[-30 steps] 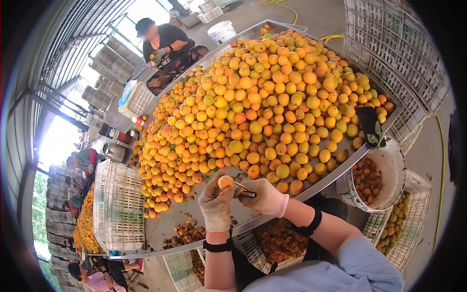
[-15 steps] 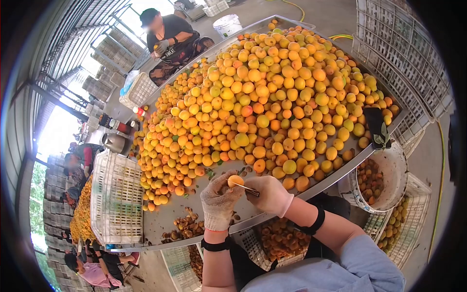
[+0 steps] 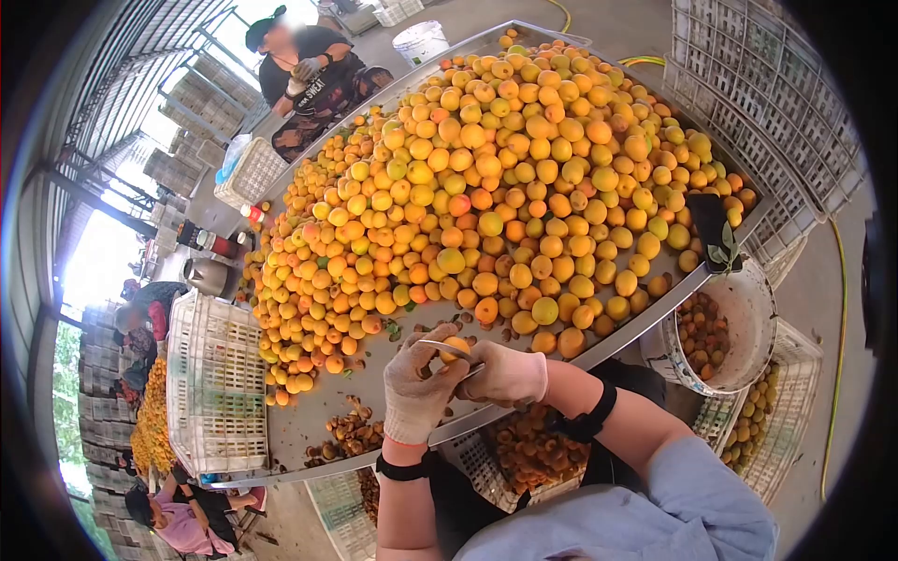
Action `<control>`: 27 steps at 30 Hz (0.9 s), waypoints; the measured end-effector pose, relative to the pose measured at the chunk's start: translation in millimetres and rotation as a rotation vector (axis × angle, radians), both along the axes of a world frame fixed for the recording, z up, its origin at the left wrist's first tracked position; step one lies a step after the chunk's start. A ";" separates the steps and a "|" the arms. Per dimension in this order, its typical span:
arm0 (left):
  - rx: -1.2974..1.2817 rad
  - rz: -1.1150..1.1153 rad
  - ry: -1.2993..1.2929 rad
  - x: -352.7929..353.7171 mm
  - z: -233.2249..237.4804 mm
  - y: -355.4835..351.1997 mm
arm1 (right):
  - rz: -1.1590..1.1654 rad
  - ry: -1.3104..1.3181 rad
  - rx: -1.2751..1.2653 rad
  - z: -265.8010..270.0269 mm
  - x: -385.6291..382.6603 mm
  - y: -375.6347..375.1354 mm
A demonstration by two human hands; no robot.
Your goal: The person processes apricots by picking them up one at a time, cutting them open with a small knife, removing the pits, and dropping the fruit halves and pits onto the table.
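Gloved, my left hand holds a small orange fruit between its fingers above the near edge of the metal table. My right hand, also gloved, is closed on a thin metal tool, whose curved end lies across the fruit. The two hands are side by side. Beyond them rises a big heap of orange and yellow fruit. Brown fruit pieces lie on the table to the left of my left hand.
A white crate stands at the left. A dark phone lies on the table's right edge, above a white bucket. Crates are stacked at the upper right. A co-worker sits across the table; other people are at the far left.
The metal tool now reaches over the fruit toward my left hand's fingers, and my right hand has moved closer to my left. The view has shifted slightly.
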State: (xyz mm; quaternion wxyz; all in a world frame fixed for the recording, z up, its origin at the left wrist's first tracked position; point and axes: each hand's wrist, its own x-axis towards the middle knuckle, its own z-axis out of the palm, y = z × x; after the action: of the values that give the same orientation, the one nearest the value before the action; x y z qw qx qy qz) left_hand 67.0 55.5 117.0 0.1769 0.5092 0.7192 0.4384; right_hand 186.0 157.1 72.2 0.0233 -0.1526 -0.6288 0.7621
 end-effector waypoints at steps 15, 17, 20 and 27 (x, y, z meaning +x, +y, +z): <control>0.108 0.007 0.138 9.6 -16.6 -3.8 | -0.324 0.417 -0.093 -12.9 -9.0 9.7; 0.141 -0.013 0.192 10.8 -15.4 -3.9 | -0.302 0.290 -0.153 15.4 1.0 10.8; 0.208 -0.022 0.304 9.4 -18.2 -0.2 | -0.295 0.167 -0.262 24.0 3.7 9.2; 0.279 0.128 0.281 11.4 -37.1 3.1 | -0.307 0.219 -0.411 19.3 -2.0 5.8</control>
State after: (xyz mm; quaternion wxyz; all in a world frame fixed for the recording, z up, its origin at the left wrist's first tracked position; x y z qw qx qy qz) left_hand 78.4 58.5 79.9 -0.0257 0.5383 0.6999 0.4686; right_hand 184.0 163.0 91.5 0.1750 -0.1644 -0.4241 0.8732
